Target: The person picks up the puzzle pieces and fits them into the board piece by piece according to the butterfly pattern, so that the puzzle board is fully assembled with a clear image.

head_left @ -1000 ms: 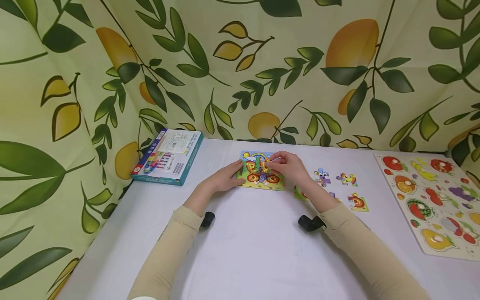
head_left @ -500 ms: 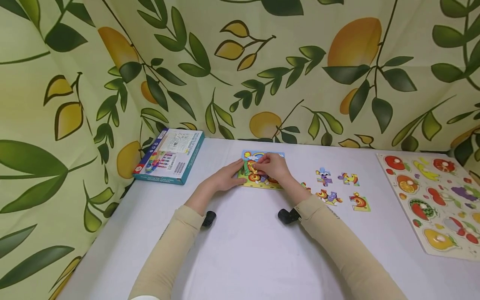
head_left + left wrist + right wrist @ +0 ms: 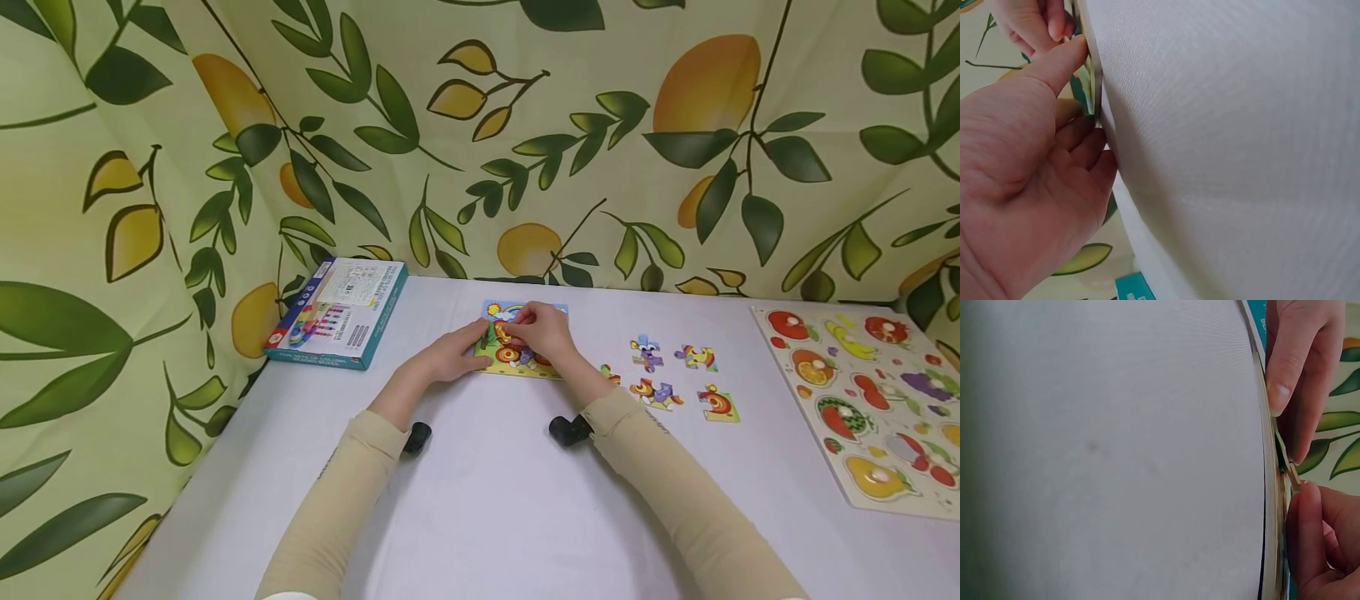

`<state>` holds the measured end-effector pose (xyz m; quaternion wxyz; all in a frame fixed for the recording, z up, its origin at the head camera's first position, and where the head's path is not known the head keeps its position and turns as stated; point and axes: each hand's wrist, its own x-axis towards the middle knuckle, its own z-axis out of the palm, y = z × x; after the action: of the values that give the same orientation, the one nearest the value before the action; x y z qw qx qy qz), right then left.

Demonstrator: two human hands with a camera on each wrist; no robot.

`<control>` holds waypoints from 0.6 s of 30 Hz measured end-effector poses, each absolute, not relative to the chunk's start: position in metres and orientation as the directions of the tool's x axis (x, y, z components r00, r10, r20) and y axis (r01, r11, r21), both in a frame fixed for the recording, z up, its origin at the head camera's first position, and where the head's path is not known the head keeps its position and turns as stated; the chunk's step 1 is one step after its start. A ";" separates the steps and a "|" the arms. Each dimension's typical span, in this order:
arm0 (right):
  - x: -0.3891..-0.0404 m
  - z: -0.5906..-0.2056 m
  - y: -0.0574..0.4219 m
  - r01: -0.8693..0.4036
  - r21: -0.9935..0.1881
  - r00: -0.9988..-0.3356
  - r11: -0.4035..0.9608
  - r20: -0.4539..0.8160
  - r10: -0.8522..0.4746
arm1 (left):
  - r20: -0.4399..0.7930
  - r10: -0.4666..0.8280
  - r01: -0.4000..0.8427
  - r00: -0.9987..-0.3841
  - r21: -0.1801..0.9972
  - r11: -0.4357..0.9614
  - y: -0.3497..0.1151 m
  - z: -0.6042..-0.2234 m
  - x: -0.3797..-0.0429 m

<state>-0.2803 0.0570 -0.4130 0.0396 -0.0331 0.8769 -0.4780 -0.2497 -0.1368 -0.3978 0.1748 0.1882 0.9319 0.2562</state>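
Note:
A small picture puzzle board [image 3: 517,370], with a rainbow and sun along its top, lies flat on the white table in the head view. My left hand [image 3: 453,352] rests at the board's left edge, fingers fairly straight, thumb on the near-left corner. Over the board's middle, my right hand [image 3: 546,329] pinches a thin puzzle piece [image 3: 1295,480] between thumb and fingertips. In the right wrist view that piece is tilted, its lower side at the board. The right hand hides much of the board's right half.
Right of the board lie several loose pieces, among them a purple one [image 3: 647,353] and a red-and-yellow one [image 3: 718,403]. A fruit peg board [image 3: 922,500] lies far right. A flat box [image 3: 337,312] sits back left. Patterned cloth [image 3: 480,167] hangs behind the table.
My right hand has moved left across the board with the puzzle piece, uncovering loose pieces on the right. In the last half second it has barely shifted. The left hand has stayed put.

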 end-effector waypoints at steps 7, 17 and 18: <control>-0.282 -0.414 0.053 -0.033 -0.819 -0.994 0.573 -0.034 -0.107 | -0.235 0.452 0.282 -0.861 0.518 0.808 -0.137 -0.396 -0.249; -0.282 -0.412 0.052 -0.008 -0.799 -0.990 0.601 -0.076 -0.115 | -0.252 0.461 0.293 -0.851 0.500 0.815 -0.137 -0.394 -0.249; -0.282 -0.412 0.052 -0.009 -0.796 -0.990 0.605 -0.078 -0.117 | -0.255 0.460 0.293 -0.850 0.497 0.817 -0.137 -0.394 -0.249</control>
<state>-0.2823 0.0525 -0.4115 0.0610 -0.0353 0.8937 -0.4430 -0.2494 -0.1371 -0.3942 0.1852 0.2015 0.9350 0.2258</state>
